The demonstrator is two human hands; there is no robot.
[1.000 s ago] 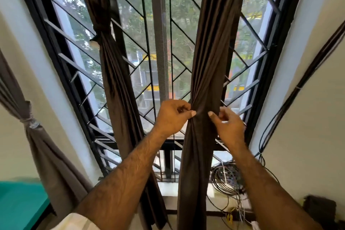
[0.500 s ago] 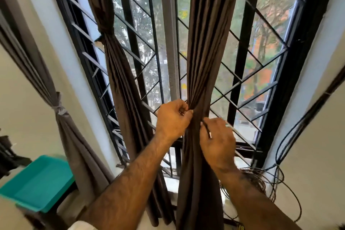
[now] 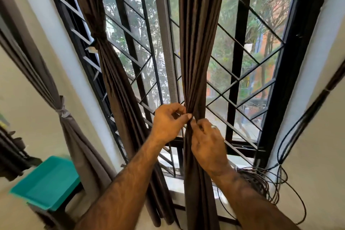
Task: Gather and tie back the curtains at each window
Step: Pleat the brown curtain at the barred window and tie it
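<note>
A dark brown curtain hangs gathered into a narrow bundle in front of the barred window. My left hand pinches the bundle from its left side at waist height. My right hand, with a ring on one finger, grips the same bundle just below and to the right; the two thumbs almost touch. A second brown curtain at the left of this window is tied at mid height. A grey curtain on the left wall is tied with a grey band.
A teal tray rests on a dark stand at the lower left. A coil of black cables lies on the sill at the lower right, with cables running up the right wall. The window sill is behind my forearms.
My right hand has come in from the curtain's right side to the front, beside my left hand. The view has swung left and up, revealing the teal tray and tied grey curtain.
</note>
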